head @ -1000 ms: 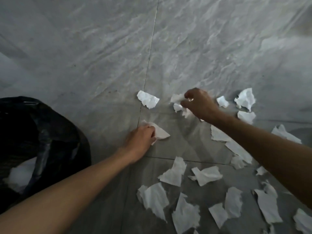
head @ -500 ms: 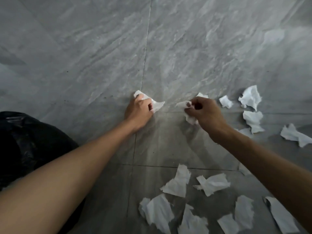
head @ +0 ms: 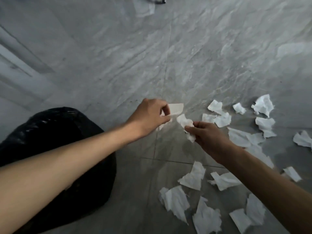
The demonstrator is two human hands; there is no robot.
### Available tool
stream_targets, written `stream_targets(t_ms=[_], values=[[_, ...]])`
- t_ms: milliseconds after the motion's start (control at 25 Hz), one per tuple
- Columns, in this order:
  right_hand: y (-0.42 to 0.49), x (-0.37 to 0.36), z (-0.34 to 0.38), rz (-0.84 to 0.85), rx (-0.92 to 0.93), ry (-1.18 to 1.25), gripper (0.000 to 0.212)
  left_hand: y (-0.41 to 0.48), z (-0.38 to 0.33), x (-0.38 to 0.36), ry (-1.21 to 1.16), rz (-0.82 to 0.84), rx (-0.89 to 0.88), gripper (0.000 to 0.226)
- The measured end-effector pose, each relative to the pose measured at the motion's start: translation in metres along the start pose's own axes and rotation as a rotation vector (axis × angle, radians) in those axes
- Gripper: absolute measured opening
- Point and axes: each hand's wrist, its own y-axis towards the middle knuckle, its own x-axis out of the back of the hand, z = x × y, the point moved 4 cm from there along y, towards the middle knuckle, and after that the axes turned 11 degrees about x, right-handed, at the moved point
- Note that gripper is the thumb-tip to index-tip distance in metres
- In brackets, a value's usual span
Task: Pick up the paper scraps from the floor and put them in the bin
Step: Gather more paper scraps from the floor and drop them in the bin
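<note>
My left hand [head: 148, 115] is lifted off the grey tile floor, fingers pinched on a flat white paper scrap [head: 176, 108]. My right hand [head: 206, 134] is close beside it, shut on crumpled white scraps [head: 184, 123]. The two hands nearly touch at the middle of the view. A bin lined with a black bag [head: 50, 132] stands at the lower left, under my left forearm. Several more torn white scraps lie on the floor at the right [head: 262, 105] and at the lower right [head: 193, 177].
The floor is grey marbled tile with a grout line [head: 166, 70] running away from me. A white piece and a dark object [head: 148, 4] lie at the far top edge. A pale wall or door frame [head: 15, 61] runs along the left.
Both hands have risen off the floor with their scraps and drawn together. The view has shifted so the bin shows more at the lower left.
</note>
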Motion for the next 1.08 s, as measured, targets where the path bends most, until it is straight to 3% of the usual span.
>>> stream_targets(t_ms=[240, 360, 480, 600, 760, 840, 960, 1080], values=[[-0.03, -0.089, 0.035, 0.19, -0.046, 0.036, 0.012, -0.086, 0.012, 0.135, -0.094, -0.213, 0.001, 0.014], [-0.048, -0.14, 0.056, 0.295, -0.052, 0.009, 0.019, -0.13, 0.056, 0.159, -0.144, -0.309, 0.112, 0.014], [-0.062, -0.185, 0.08, 0.416, 0.061, -0.089, 0.025, -0.161, 0.116, 0.152, -0.098, -0.354, 0.287, 0.014], [-0.072, -0.231, 0.095, 0.534, 0.223, -0.301, 0.02, -0.179, 0.173, 0.13, 0.014, -0.268, 0.466, 0.01], [-0.069, -0.29, 0.08, 0.621, 0.482, -0.872, 0.015, -0.194, 0.212, 0.111, 0.016, -0.101, 0.612, 0.014], [-0.067, -0.306, 0.063, 0.73, 0.388, -0.964, 0.031, -0.197, 0.216, 0.114, 0.023, -0.149, 0.622, 0.024], [-0.068, -0.305, 0.054, 0.775, 0.162, -0.788, 0.039, -0.2, 0.208, 0.121, 0.01, -0.316, 0.614, 0.036], [-0.064, -0.279, 0.074, 0.691, 0.215, -0.756, 0.032, -0.195, 0.181, 0.123, -0.03, -0.401, 0.556, 0.042]])
